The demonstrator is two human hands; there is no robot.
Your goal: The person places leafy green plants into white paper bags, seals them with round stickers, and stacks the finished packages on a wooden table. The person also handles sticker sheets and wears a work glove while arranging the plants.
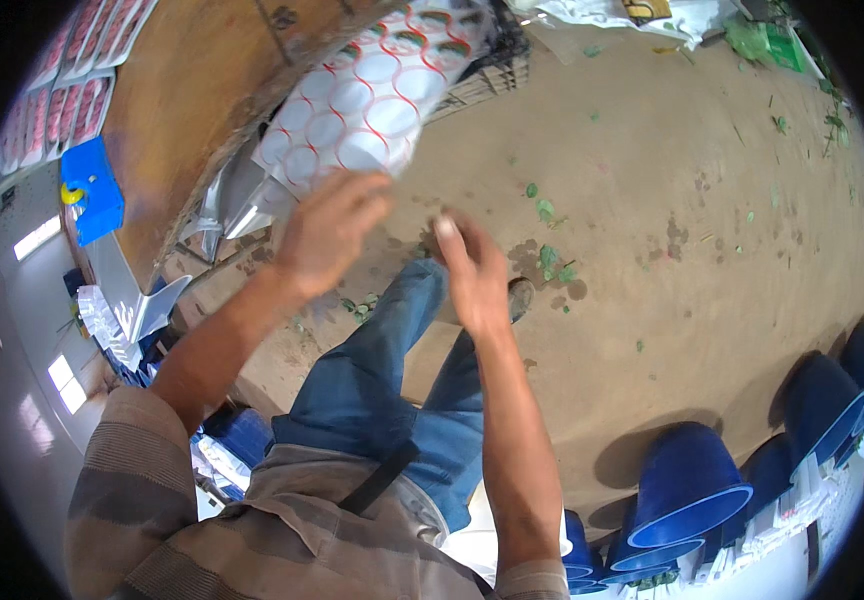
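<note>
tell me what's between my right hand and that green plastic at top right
Brown floor with a few green leaves, in the head view.

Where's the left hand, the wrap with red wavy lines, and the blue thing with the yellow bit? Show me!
Left hand (329, 228): head view, on the blurred back of it.
Wrap (354, 97): head view, on its middle.
Blue thing (100, 198): head view, on its blue side.
</note>
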